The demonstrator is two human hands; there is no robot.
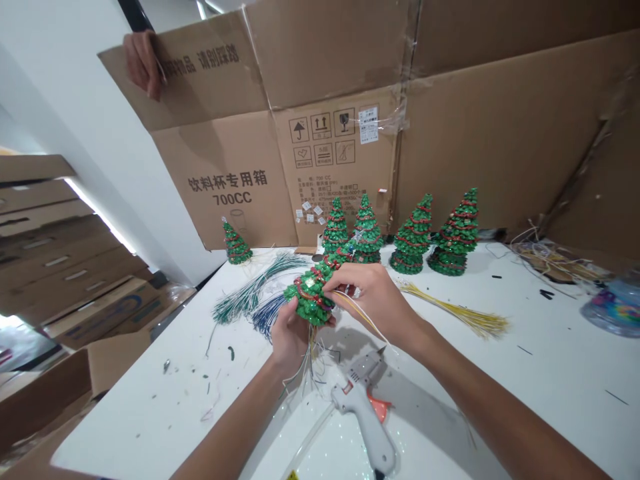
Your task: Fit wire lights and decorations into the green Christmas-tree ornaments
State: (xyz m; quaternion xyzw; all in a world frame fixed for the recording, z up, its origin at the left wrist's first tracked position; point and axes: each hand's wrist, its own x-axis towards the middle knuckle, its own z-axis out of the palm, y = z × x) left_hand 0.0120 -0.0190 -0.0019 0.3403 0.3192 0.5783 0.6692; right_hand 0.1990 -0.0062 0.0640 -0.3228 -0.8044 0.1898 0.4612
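Note:
A small green Christmas tree with red garland (311,303) lies tilted in my left hand (291,337), whose fingers wrap round its base. Several thin wires (313,360) hang from its underside. My right hand (370,297) pinches a yellow and white wire (361,312) against the side of the tree. Below the hands lies a grey glue gun (363,407) with an orange trigger. Bundles of green wires (250,290) and blue wires (267,313) lie left of the tree, and a yellow wire bundle (460,310) lies to the right.
Several finished-looking trees (413,233) stand along the back of the white table (150,400), one small tree (235,241) apart at left. Cardboard (230,153) walls the back; another person's hand (143,65) grips its top. A plastic container (615,303) sits far right.

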